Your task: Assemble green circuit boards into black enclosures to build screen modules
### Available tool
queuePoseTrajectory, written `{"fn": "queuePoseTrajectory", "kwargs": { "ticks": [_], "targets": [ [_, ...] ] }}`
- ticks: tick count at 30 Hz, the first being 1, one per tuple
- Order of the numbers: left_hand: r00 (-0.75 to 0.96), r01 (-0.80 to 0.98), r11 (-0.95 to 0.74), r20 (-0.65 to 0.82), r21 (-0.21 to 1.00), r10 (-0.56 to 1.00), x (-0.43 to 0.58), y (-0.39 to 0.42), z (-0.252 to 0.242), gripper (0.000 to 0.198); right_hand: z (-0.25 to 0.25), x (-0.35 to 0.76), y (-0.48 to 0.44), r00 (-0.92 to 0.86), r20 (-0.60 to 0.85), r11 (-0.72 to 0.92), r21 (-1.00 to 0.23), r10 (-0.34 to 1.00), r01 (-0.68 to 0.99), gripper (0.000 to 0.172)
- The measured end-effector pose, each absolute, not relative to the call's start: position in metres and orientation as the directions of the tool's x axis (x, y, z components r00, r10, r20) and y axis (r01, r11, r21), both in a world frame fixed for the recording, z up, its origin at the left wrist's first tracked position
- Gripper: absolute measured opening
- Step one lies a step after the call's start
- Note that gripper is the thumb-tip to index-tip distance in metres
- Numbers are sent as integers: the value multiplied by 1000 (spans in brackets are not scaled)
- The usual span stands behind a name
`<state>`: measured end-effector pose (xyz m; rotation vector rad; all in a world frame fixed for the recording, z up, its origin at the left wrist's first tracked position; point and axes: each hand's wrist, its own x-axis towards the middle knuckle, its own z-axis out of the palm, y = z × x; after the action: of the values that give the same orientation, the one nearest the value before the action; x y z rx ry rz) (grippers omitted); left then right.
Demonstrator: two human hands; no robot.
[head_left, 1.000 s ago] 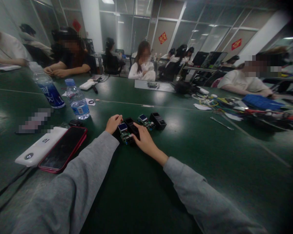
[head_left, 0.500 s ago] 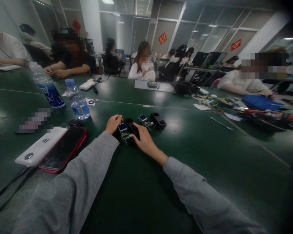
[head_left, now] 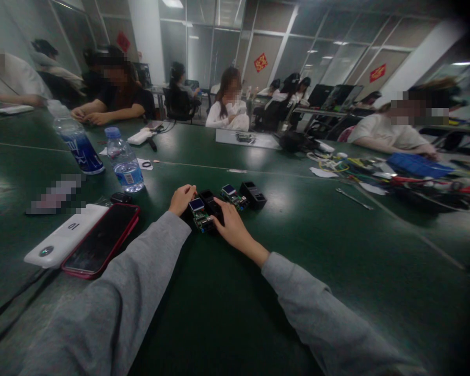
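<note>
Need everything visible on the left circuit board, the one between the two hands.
The circuit board is green, crowded with small parts, including silvery connector-like pieces and a bit of blue at its near end. At its far end sits a small screen, pale-bordered with a dark bluish face. It faces up, slightly angled, just left of a black case. The left hand is by its far end, the right hand by its near right side; whether either touches it is unclear.

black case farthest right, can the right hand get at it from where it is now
Probably yes: the black case lies just beyond and to the right of the right hand. The nearby circuit board sits on its left, leaving its right side open.
</note>
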<state>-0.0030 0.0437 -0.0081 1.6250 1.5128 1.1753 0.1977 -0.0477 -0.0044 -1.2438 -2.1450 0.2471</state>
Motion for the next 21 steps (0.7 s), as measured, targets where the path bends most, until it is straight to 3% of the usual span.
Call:
{"fn": "queuePoseTrajectory", "kwargs": {
  "ticks": [21],
  "targets": [
    [-61,437,-141,186,888,981,0,37,1,33,-3,198,-48,-350,433,538,-462,831,705,53]
  ]
}}
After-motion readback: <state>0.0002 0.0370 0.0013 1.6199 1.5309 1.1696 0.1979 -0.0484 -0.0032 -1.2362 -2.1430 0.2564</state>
